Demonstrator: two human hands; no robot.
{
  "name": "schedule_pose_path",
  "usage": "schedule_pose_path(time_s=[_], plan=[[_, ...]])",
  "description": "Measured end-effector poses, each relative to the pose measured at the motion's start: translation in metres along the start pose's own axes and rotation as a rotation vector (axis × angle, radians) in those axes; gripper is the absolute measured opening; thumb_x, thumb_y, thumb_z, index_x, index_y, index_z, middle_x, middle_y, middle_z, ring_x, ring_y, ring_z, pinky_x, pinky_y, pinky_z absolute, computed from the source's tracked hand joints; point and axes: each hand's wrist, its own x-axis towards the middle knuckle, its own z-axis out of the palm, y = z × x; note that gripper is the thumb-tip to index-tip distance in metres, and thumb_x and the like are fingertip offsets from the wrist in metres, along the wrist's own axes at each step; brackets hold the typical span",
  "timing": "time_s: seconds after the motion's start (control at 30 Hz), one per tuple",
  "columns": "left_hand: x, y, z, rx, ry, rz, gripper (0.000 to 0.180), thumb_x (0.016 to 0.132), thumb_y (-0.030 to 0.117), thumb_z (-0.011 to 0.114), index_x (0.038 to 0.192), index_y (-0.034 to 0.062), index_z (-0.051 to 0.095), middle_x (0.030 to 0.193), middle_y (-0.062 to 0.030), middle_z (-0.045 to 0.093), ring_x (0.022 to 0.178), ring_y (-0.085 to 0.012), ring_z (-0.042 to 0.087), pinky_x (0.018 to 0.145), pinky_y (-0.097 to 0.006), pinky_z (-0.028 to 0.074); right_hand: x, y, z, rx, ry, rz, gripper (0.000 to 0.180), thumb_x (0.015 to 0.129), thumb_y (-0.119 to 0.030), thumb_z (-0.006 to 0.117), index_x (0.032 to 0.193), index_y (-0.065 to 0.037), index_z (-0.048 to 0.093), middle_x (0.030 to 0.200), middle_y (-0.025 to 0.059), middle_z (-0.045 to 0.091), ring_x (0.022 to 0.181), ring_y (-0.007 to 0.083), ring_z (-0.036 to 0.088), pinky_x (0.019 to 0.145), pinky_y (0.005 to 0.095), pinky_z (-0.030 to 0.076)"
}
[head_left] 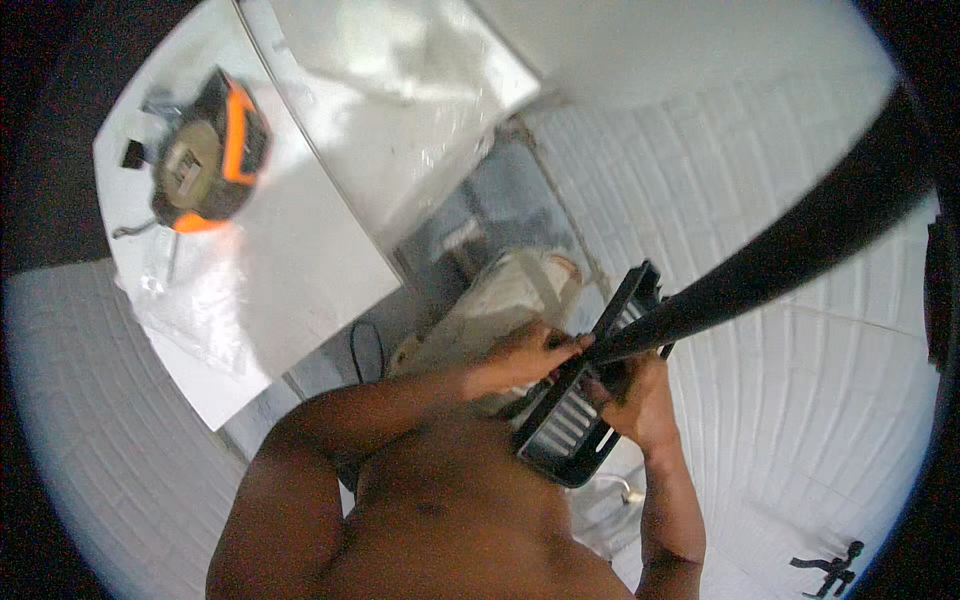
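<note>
A black slotted plastic rack is tilted in front of my body, with both hands on it. My left hand comes from the left, its fingers bent and closed at the rack's upper middle. My right hand wraps the rack's right side, fingers partly hidden behind it. A long black bar runs from the upper right down to the rack and meets it between my hands. Just how bar and rack join is hidden by my fingers.
On the left, a white tabletop bears a round orange-and-black tool, blurred, and crumpled clear plastic. A black cable loop hangs by its edge. White ribbed walls surround me. A black fixture is at lower right.
</note>
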Motion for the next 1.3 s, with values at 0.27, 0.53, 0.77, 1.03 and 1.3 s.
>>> schedule_pose_path(time_s=[0.27, 0.53, 0.77, 1.03, 1.3], plan=[[-0.007, 0.004, 0.013, -0.076, 0.074, 0.084, 0.073, 0.089, 0.069, 0.058, 0.108, -0.0005, 0.066, 0.092, -0.0094, 0.066, 0.082, -0.0188, 0.063, 0.070, -0.033, 0.051, 0.001, 0.006, 0.006, 0.109, 0.227, -0.219, 0.039, 0.070, -0.015, 0.078, 0.103, 0.001, 0.067, 0.099, 0.0213, 0.067, 0.095, 0.0385, 0.065, 0.087, 0.0426, 0.051], [-0.003, 0.003, 0.021, -0.144, 0.073, 0.135, 0.077, 0.085, 0.075, 0.056, 0.100, 0.0001, 0.067, 0.087, -0.0077, 0.067, 0.077, -0.0180, 0.063, 0.068, -0.034, 0.051, -0.002, 0.023, 0.000, 0.064, 0.255, -0.242, 0.047, 0.068, -0.024, 0.080, 0.104, 0.002, 0.068, 0.101, 0.0235, 0.068, 0.098, 0.0400, 0.064, 0.089, 0.0450, 0.049], [0.014, -0.002, 0.021, 0.006, 0.136, 0.112, 0.058, 0.099, 0.054, 0.050, 0.123, 0.0036, 0.062, 0.100, -0.0082, 0.068, 0.084, -0.0201, 0.064, 0.075, -0.035, 0.052, -0.003, 0.039, 0.006, 0.067, 0.344, -0.230, 0.052, 0.066, -0.031, 0.081, 0.103, 0.003, 0.068, 0.099, 0.0245, 0.067, 0.097, 0.0405, 0.064, 0.088, 0.0449, 0.049], [0.012, 0.002, 0.031, -0.309, 0.019, 0.105, 0.069, 0.099, 0.058, 0.047, 0.134, -0.0010, 0.050, 0.118, -0.0138, 0.062, 0.104, -0.0241, 0.060, 0.092, -0.038, 0.047, -0.009, 0.043, 0.002, 0.138, 0.296, -0.156, 0.067, 0.069, -0.039, 0.079, 0.116, 0.007, 0.065, 0.114, 0.0289, 0.064, 0.107, 0.0439, 0.062, 0.097, 0.0469, 0.048], [0.066, -0.070, -0.006, 0.366, -0.047, 0.531, 0.072, 0.093, 0.011, 0.060, 0.152, -0.0008, 0.021, 0.137, -0.0251, 0.048, 0.119, -0.0380, 0.052, 0.107, -0.044, 0.038, -0.018, 0.040, -0.003, 0.113, 0.367, -0.278, 0.062, 0.067, -0.036, 0.080, 0.108, 0.009, 0.066, 0.101, 0.0281, 0.064, 0.094, 0.0412, 0.064, 0.084, 0.0441, 0.051]])
